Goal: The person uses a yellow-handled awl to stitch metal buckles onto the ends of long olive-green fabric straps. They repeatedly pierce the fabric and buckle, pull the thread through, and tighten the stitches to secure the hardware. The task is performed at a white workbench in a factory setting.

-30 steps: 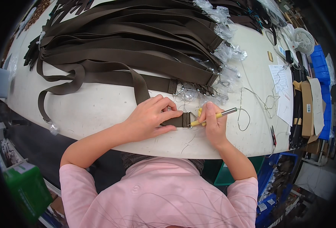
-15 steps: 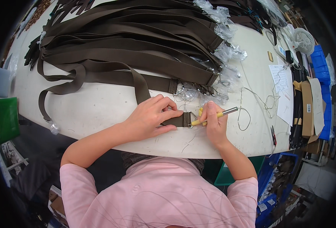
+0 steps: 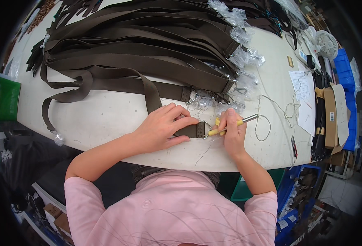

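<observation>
From the head camera I looked down on a white table [image 3: 107, 119] and a person in a pink shirt working at its near edge. The left hand [image 3: 164, 127] lay flat, fingers spread and pressing, on the end of a brown strap [image 3: 189, 130]; it gripped nothing but pinned the strap to the table. The strap's long axis ran left to right, and its metal ring [image 3: 206, 130] poked out just past the left fingertips, towards the right hand. The right hand [image 3: 232, 131] was closed around a tool [image 3: 230, 125] with a yellow handle and a silvery shaft, held like a pen; the tool lay nearly in line with the strap, tilted slightly up to the right, and its working end met the ring. So the ring sat between the two hands, touching the tool, with the left hand on the strap itself and the right just beside it. I could not make out the tool's tip. A thin white cord [image 3: 271, 119] looped on the table just right of the right hand, close but not across the strap. Behind both hands lay a large pile of straps [image 3: 140, 49], their ends wrapped in clear plastic bags [image 3: 240, 57] near the work. Papers [image 3: 299, 84] and a small fan [image 3: 326, 41] lay well apart at the far right.
</observation>
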Available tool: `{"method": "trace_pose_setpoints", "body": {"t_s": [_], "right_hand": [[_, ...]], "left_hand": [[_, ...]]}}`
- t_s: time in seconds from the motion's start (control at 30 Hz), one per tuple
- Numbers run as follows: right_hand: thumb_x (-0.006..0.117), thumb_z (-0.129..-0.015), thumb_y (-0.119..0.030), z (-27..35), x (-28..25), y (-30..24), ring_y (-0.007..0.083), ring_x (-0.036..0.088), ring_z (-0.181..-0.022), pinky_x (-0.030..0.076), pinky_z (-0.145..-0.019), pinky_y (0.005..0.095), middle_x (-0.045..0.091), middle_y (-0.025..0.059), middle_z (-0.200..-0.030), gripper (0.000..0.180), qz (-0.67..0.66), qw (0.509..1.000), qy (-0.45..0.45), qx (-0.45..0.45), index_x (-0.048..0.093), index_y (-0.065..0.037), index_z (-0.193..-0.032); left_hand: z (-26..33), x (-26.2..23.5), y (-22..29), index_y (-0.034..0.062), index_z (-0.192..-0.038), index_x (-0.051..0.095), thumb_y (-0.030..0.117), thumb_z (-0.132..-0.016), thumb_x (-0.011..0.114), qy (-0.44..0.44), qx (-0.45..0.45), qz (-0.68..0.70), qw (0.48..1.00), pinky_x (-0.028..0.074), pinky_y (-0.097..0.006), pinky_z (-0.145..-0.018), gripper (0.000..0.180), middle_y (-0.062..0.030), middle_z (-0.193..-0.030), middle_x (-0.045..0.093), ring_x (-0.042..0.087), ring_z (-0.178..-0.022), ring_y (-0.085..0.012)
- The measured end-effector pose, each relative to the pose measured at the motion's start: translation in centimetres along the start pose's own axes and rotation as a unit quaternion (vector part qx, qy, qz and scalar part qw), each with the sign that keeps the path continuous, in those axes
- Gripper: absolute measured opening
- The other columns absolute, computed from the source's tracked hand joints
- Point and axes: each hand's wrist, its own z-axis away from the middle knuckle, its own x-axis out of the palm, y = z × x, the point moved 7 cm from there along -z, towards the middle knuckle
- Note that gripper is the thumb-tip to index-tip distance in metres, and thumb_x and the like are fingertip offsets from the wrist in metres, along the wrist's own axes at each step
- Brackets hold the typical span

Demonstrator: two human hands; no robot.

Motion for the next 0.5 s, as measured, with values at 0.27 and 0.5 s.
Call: {"method": "trace_pose_setpoints", "body": {"t_s": [0.27,0.5], "right_hand": [[0.040,-0.112,-0.039,-0.7,-0.4,0.3,0.0085,0.043,-0.051,0.040,-0.052,0.0247,0.049,0.0012,-0.061,0.057,-0.057,0.996,-0.011,0.069,0.050,-0.008,-0.067],[0.039,-0.113,-0.038,-1.2,0.0,0.2,0.0079,0.045,-0.054,0.036,-0.051,0.0254,0.051,0.0016,-0.063,0.056,-0.052,0.998,-0.028,0.020,0.052,-0.006,-0.068]], "left_hand": [[0.7,0.4,2.6,0.0126,-0.110,0.070,0.012,-0.076,0.078,-0.008,0.170,-0.167,0.971,0.049,-0.035,-0.087,0.035,-0.0048,-0.120,0.062,0.058,-0.111,-0.0232],[0.3,0.1,0.6,0.0054,-0.100,0.065,-0.002,-0.076,0.076,0.076,-0.038,0.049,0.995,0.056,-0.035,-0.074,0.027,-0.0079,-0.110,0.063,0.064,-0.090,-0.0247]]}}
